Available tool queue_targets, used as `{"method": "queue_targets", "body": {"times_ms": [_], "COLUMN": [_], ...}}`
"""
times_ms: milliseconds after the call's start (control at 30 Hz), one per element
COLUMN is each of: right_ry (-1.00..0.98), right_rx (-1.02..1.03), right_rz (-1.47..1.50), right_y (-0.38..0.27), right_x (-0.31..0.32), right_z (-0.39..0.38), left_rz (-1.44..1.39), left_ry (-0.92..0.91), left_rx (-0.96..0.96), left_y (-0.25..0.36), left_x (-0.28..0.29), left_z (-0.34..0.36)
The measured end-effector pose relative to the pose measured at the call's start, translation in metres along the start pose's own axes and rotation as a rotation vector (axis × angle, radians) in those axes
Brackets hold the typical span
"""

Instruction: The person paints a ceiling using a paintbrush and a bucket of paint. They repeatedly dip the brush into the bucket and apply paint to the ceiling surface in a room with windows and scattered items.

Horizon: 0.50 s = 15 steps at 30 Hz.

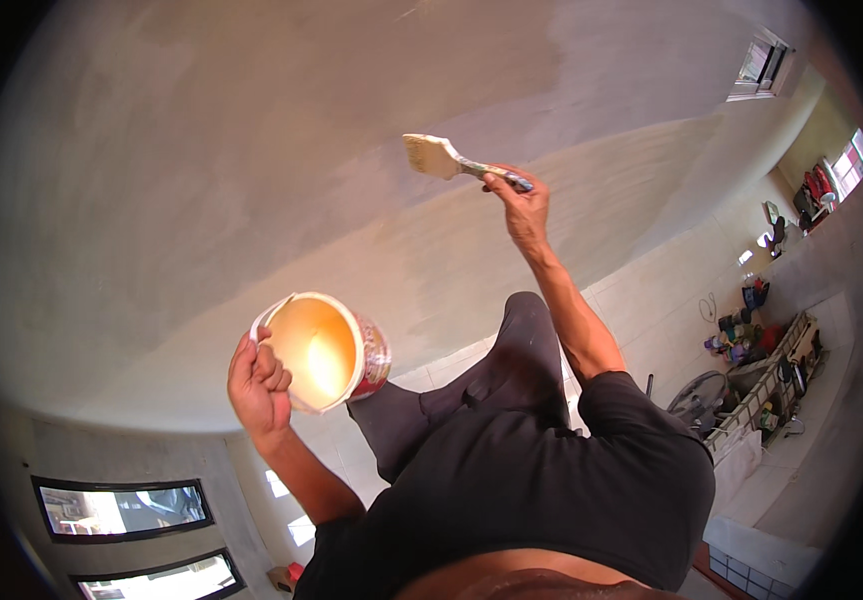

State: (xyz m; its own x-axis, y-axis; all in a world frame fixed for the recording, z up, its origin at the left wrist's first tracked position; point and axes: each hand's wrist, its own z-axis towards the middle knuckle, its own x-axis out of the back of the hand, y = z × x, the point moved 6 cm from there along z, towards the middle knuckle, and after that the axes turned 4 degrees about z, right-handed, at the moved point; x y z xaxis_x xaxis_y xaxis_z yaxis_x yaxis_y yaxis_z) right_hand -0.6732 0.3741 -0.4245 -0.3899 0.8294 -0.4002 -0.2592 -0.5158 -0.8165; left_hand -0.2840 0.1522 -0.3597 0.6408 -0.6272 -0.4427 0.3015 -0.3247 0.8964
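My right hand (523, 204) is closed round the handle of a wide paintbrush (437, 158). The brush points left, its bristles coated in a cream colour, close to the wall (311, 120) in front of me; whether they touch it I cannot tell. At the lower left, my left hand (261, 385) grips the white handle of a paint bucket (372, 358). The bucket tilts so that its opening shows, with pale cream paint inside. Its outside carries a red and white label. Patches of lighter and darker tone cover the wall.
Pale floor tiles (651, 285) spread beneath my bent legs. On the right lie a ladder (763, 382), a fan (699, 400) and a heap of mixed items (736, 335). Dark-framed windows (123, 508) are at the lower left, and a small window (759, 65) is at the upper right.
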Motion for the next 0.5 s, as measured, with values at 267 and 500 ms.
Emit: {"method": "queue_targets", "body": {"times_ms": [267,500], "right_ry": [0.473,0.675], "right_rx": [0.275,0.463], "right_rz": [-0.131,-0.559], "right_y": [0.021,0.026], "right_x": [0.094,0.078], "right_z": [0.056,0.055], "left_rz": [0.022,-0.022], "left_ry": [0.184,0.287], "left_rx": [-0.098,-0.12], "left_y": [0.048,0.043], "left_x": [0.066,0.104], "left_z": [-0.039,-0.058]}}
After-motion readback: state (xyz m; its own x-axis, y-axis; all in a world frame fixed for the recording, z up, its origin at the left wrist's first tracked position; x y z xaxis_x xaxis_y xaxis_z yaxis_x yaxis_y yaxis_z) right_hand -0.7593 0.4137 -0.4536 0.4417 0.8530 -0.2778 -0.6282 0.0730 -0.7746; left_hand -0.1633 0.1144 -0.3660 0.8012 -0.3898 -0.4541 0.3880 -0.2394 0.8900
